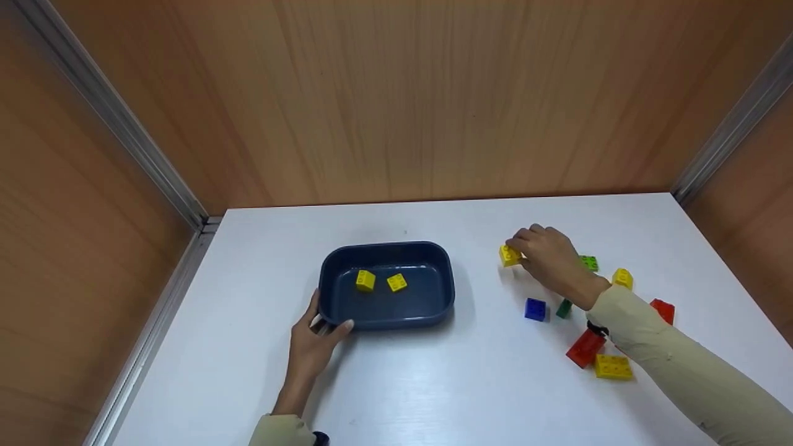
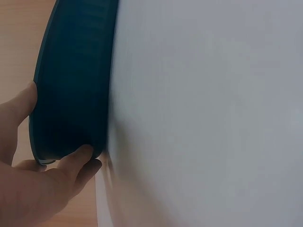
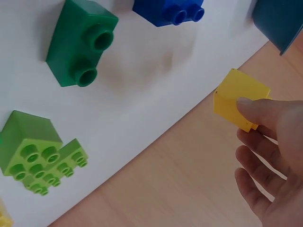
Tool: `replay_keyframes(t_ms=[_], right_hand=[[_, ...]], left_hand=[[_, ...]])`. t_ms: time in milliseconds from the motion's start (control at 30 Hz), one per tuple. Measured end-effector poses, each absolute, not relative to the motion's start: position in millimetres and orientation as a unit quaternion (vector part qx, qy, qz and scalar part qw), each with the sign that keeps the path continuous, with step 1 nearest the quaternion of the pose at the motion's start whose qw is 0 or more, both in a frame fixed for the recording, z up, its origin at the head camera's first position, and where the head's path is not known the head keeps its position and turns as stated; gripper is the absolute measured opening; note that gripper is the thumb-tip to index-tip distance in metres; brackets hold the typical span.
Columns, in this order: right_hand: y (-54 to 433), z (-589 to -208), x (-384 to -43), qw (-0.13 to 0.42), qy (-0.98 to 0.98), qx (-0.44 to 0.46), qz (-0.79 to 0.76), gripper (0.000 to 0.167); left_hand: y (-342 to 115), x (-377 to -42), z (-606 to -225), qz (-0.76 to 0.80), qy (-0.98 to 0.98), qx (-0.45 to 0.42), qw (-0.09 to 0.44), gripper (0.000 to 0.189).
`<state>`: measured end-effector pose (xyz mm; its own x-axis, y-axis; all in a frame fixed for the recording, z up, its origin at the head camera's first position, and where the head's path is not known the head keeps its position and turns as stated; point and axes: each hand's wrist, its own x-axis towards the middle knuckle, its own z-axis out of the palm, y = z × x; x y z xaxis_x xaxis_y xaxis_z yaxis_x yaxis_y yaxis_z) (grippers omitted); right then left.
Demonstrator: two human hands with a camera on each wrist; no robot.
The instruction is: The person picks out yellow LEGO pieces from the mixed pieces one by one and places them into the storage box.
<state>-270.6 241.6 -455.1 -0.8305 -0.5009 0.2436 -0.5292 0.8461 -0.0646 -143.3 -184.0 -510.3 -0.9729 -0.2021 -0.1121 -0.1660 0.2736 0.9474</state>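
My left hand grips the near left corner of a dark blue plastic tub, thumb at its front and fingers round its left side. Inside the tub lie two yellow toy bricks, one taller and one flatter. To the right, my right hand pinches a yellow toy brick between thumb and fingers, held above the white table. The right wrist view has a dark green brick, a blue brick and light green bricks on the tabletop.
Under and around the right forearm lie a red brick, a yellow brick, another red piece and a yellow one. Wooden panels enclose the white table at the back and sides.
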Motion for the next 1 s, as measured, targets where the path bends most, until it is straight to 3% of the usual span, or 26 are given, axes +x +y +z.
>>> replay_keyframes(t_ms=[1000], right_hand=[[195.4, -431.2, -269.9, 0.155, -0.930, 0.329, 0.055, 0.037]], left_hand=[[-183.5, -143.5, -509.3, -0.590, -0.798, 0.124, 0.013, 0.096]])
